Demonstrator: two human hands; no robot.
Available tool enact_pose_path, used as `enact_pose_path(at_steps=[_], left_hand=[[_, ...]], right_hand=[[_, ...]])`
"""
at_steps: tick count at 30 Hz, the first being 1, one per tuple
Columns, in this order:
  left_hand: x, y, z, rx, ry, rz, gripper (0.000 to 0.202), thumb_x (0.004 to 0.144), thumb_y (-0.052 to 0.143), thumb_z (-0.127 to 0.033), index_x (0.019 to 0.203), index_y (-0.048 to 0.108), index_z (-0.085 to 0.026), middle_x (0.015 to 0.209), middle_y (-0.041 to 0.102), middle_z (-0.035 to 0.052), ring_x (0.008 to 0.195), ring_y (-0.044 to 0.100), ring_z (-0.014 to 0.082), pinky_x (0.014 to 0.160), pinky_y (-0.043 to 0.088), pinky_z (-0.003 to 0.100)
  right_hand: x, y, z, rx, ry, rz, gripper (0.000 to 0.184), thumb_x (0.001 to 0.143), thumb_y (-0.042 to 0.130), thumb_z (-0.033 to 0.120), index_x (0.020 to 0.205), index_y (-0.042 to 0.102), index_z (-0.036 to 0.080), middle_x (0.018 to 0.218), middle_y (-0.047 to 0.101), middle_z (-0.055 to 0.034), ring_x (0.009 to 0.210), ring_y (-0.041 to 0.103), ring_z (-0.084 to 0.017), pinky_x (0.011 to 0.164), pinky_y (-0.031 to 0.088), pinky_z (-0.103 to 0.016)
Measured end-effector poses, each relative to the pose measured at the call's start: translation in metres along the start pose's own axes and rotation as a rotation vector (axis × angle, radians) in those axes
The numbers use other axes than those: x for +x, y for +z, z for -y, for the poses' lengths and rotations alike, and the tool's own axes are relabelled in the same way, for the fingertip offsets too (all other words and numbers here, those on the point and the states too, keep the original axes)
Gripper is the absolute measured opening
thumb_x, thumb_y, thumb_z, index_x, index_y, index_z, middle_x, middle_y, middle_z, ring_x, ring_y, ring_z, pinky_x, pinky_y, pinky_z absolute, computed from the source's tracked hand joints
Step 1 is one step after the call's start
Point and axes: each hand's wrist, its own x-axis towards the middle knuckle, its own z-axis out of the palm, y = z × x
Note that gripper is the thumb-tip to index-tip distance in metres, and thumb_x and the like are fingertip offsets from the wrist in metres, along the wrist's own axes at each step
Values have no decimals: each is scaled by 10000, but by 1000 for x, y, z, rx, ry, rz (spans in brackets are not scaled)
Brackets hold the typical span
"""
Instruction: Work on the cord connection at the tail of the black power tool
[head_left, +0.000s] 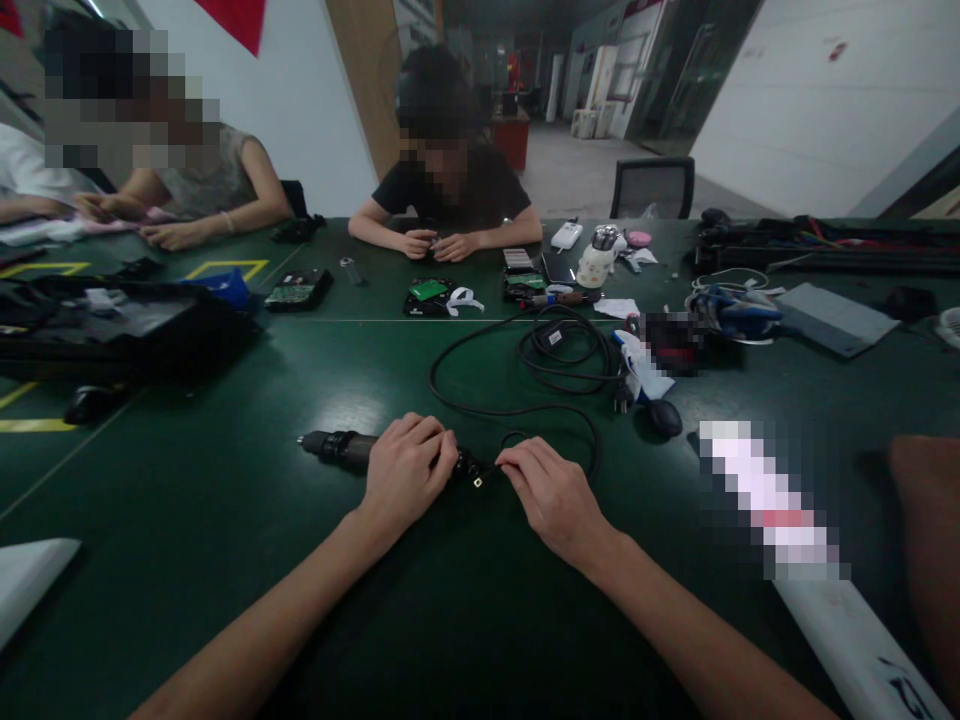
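Note:
A dark, pen-like electric screwdriver (346,448) lies on the green table with its tip pointing left. Wrapped over its body is my left hand (409,468), which covers the middle of the tool. My right hand (551,495) is closed in a pinch on a thin black cord at the screwdriver's rear end; the fingertips partly hide the cord. Between the hands a small gold-coloured metal piece (478,483) shows just below that end. The long black cable (480,408) runs behind my right hand and loops away across the table.
Coiled cable (566,365) with a plug lies ahead, beside a black mouse (663,418). A white bar (847,630) stands at right. Circuit boards (429,290) and a flowered bottle (598,262) are farther back. Across the table sits a person (450,180); black trays (112,330) lie left.

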Motion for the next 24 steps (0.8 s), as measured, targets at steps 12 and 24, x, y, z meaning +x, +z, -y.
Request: enact_pose_path(at_steps=[12, 24], left_hand=[[15, -1, 10, -46, 436, 104, 317, 1000, 564, -365, 1248, 692, -215, 1142, 735, 70, 985, 678, 232, 803, 491, 381], [4, 1, 6, -166, 332, 57, 217, 1026, 607, -310, 1220, 695, -266, 1258, 724, 9, 1053, 683, 203, 862, 493, 392]], right_hand=[[0, 4, 9, -225, 172, -39, 194, 1115, 443, 219, 1197, 616, 186, 1080, 706, -100, 956, 691, -233, 795, 568, -367], [5, 8, 1, -66, 152, 26, 152, 1109, 456, 231, 1166, 594, 209, 1100, 702, -79, 953, 713, -219, 785, 569, -350]])
